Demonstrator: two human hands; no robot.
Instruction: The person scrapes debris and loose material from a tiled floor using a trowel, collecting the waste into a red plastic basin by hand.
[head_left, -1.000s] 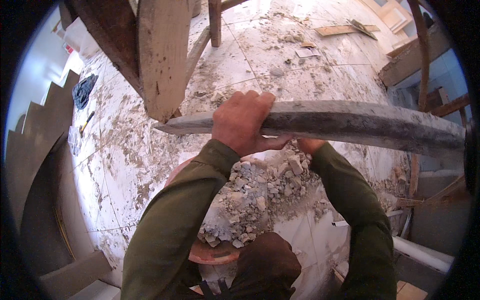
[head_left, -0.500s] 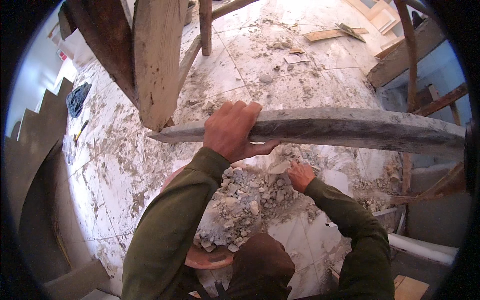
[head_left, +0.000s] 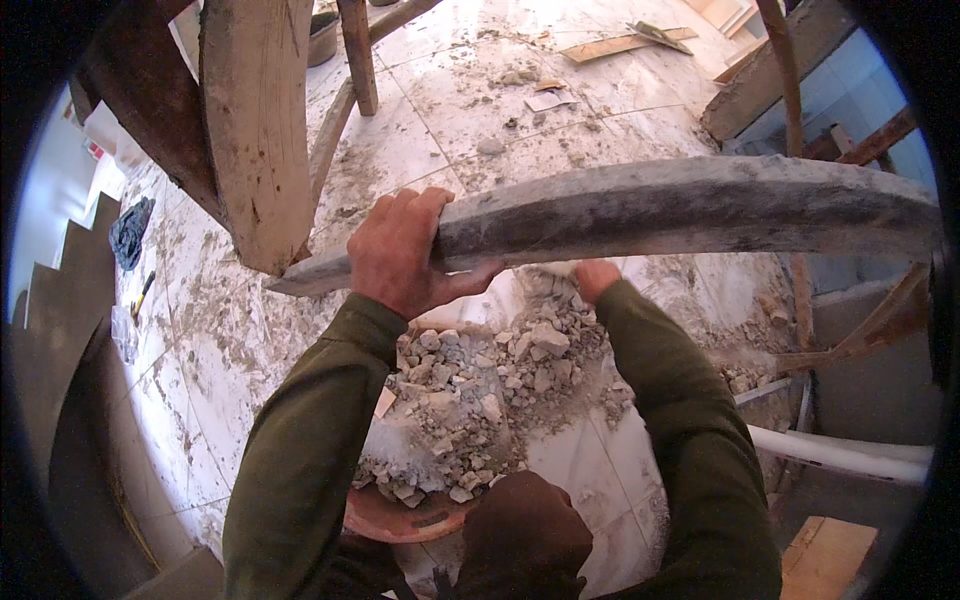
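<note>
My left hand [head_left: 398,250] is closed over the near end of a long grey wooden beam [head_left: 680,212], thumb along its lower edge. The beam slants across in front of me, rising to the right. Beneath it reaches my right hand [head_left: 597,279], closed, its fingertips partly hidden by the beam. A flat pale shard [head_left: 553,268] shows at its fingers, mostly covered. Nearer to me, broken grey rubble [head_left: 545,350] lies on the floor and runs up to a reddish round pan [head_left: 405,524] heaped with more rubble and pale dust.
An upright wooden post [head_left: 255,130] stands at the beam's left end. Steps [head_left: 60,260] rise at far left, near a black plastic bag [head_left: 130,232]. Loose planks [head_left: 620,47] lie farther off on the dirty tiles. At right are a white pipe [head_left: 840,455] and wooden poles [head_left: 790,80].
My right hand has moved farther away, up under the beam, leaving more rubble in sight. My left hand stays on the beam. The whole view has shifted slightly.
</note>
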